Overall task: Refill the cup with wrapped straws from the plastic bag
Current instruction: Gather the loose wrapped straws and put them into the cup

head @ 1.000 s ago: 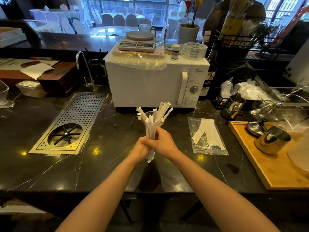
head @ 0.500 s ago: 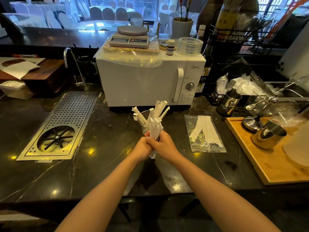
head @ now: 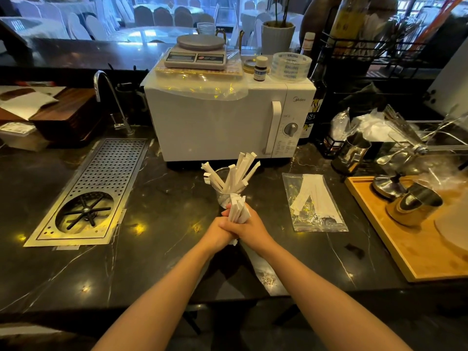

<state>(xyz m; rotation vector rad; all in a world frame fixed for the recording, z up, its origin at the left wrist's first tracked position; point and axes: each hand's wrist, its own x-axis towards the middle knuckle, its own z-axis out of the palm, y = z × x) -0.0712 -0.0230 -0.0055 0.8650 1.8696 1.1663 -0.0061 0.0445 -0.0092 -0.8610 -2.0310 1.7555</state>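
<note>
Head view: compared with half a second ago, the bundle of straws (head: 237,208) sits lower and closer to the cup (head: 226,196), its tips now just in front of the glass rim instead of rising well above it. The left hand (head: 219,232) and right hand (head: 251,227) are clasped together around the bundle, fingers (head: 229,226) closed on it, the lower ends poking out beneath the hands. The cup stands on the dark worktop (head: 162,214) just beyond the hands, already bristling with wrapped straws that fan outward. The plastic bag (head: 314,201) lies flat to the right, well apart from the hands, a few straws inside. Behind the cup stands a white microwave (head: 217,122); a metal drain grate (head: 101,183) lies to the left, a wooden tray (head: 415,254) to the right
</note>
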